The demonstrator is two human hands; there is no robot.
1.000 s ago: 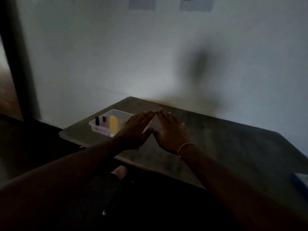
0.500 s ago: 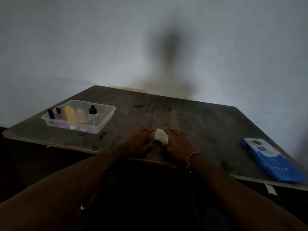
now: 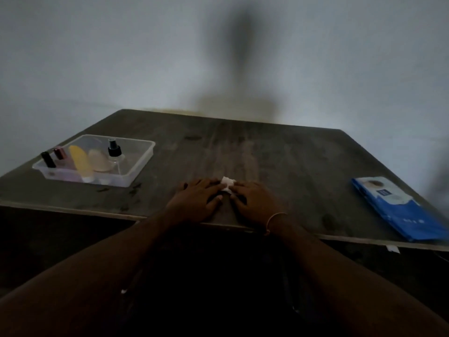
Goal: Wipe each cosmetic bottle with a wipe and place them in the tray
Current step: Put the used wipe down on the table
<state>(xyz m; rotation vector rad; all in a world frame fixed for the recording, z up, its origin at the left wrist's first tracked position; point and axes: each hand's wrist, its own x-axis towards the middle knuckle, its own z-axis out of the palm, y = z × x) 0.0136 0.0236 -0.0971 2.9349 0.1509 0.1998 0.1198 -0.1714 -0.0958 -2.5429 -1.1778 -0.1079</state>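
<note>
A clear plastic tray (image 3: pixel 143 155) stands on the left of the dark table (image 3: pixel 279 161). In it are several cosmetic bottles: a black-capped one (image 3: pixel 47 159), a pink one (image 3: pixel 60 153), a yellow one (image 3: pixel 80 160), a pale round one (image 3: pixel 98 159) and a clear spray bottle with a black top (image 3: pixel 114 149). My left hand (image 3: pixel 194 203) and my right hand (image 3: pixel 254 203) lie flat on the table near its front edge, fingers straight. A small crumpled white wipe (image 3: pixel 227 183) sits between their fingertips, touching both.
A blue pack of wipes (image 3: pixel 398 210) lies at the table's right front corner. A pale wall rises behind the table. The room is dim, and the floor below the front edge is dark.
One second ago my hands hovered joined beside the tray. They came down flat onto the table with the wipe between them; the view swung so the tray now sits far left.
</note>
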